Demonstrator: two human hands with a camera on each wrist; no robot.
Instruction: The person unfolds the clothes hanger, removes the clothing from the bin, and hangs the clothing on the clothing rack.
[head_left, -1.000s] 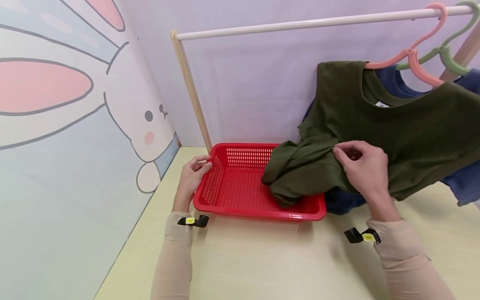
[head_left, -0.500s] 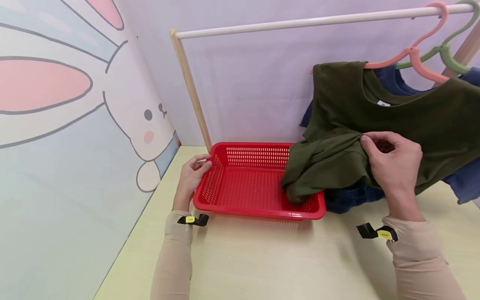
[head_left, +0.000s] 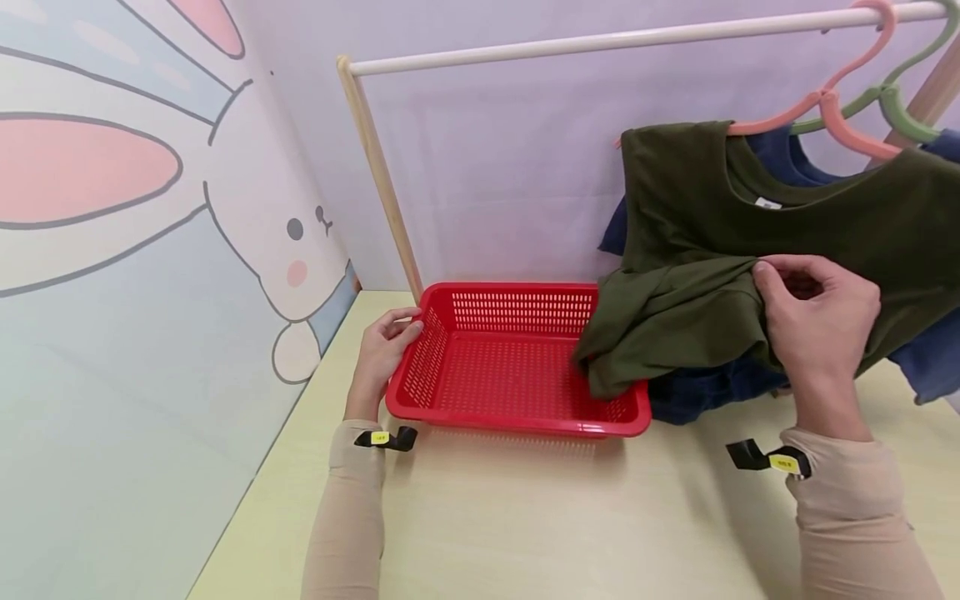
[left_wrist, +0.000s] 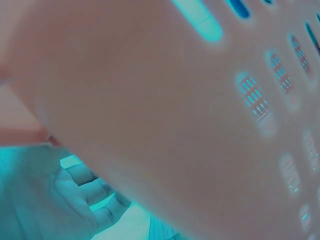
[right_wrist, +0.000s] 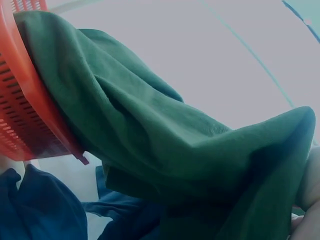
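In the head view a dark green sleeveless top (head_left: 840, 221) hangs on a pink hanger (head_left: 855, 142), its lower part bunched leftward over the right rim of a red basket (head_left: 517, 425). My right hand (head_left: 825, 321) pinches the green fabric between thumb and fingers. In the right wrist view that cloth (right_wrist: 150, 135) stretches from the basket's rim to the hand at the right edge. My left hand (head_left: 381, 350) grips the basket's left rim, thumb on the near side. The left wrist view shows the basket wall (left_wrist: 150, 110) close up, with part of the hand (left_wrist: 75, 195) below.
A white rail (head_left: 585, 43) on a wooden post (head_left: 378, 175) runs across the back. Behind the green top hang navy garments (head_left: 795, 158) and a green hanger (head_left: 896, 108). Navy cloth (head_left: 697, 392) droops just right of the basket. A rabbit-painted wall (head_left: 150, 333) stands at left.
My right hand has moved right and slightly up, drawing the green fabric with it. Less of the top now lies in the basket. The left hand stays on the rim.
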